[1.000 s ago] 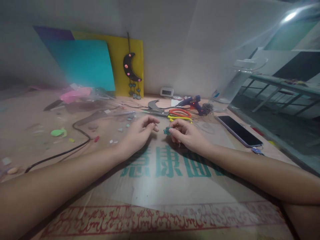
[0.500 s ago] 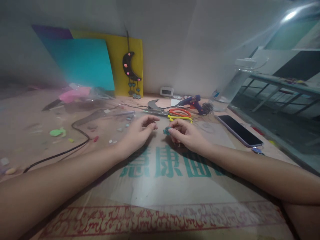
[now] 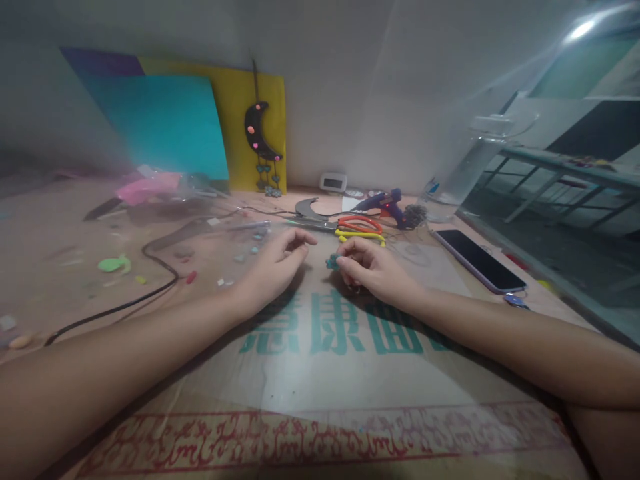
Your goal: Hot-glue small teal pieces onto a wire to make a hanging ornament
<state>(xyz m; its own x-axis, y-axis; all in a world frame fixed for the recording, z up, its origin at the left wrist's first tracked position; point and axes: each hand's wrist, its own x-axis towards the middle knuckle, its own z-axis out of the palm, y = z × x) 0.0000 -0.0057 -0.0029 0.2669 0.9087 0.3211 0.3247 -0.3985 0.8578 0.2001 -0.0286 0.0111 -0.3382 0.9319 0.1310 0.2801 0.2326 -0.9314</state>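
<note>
Near the middle of the table, my right hand [image 3: 373,270] pinches a small teal flower-shaped piece [image 3: 333,261] between thumb and fingers. The piece sticks out on the left side of the fingertips, and its finer detail is blurred. Across a short gap, my left hand [image 3: 280,263] hovers low over the table with loosely curved fingers and nothing visible in them. Beside its knuckles lie several small teal bits [image 3: 255,250]. Just beyond both hands is a pair of scissors [image 3: 325,227] with red and yellow handles.
Behind the scissors lie a grey crescent shape [image 3: 309,209] and a purple glue gun [image 3: 383,205]. A phone [image 3: 480,260] rests at the right edge. On the left run a black cable [image 3: 163,287] and scattered clay bits. A decorated black crescent [image 3: 256,130] hangs at the back.
The left thumb has drawn in slightly under the index finger. My right hand stays where it was, with the teal flower-shaped piece in its pinch.
</note>
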